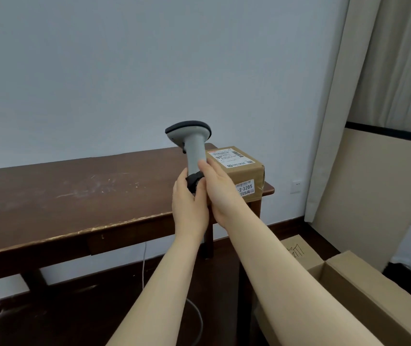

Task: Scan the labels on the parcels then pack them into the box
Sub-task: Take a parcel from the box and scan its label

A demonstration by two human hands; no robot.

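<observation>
Both forearms reach forward and slightly up, meeting in front of the person over the right end of the table (74, 191). The left hand (189, 203) is curled round the dark base of the scanner (193, 146), thumb on the near side. The right hand (220, 193) closes on the same handle from the right, its fingers lying along the grey shaft just above the left hand's grip. The scanner stands upright between them, its dark-capped head at the top and turned away from the person. The parcel (243, 168), a small brown carton, sits on the table's right end just behind the right hand, with a white label (227, 157) facing up and a smaller sticker (245, 188) on its near side. The box (374, 290) stands open on the floor at the lower right, beside the right forearm.
</observation>
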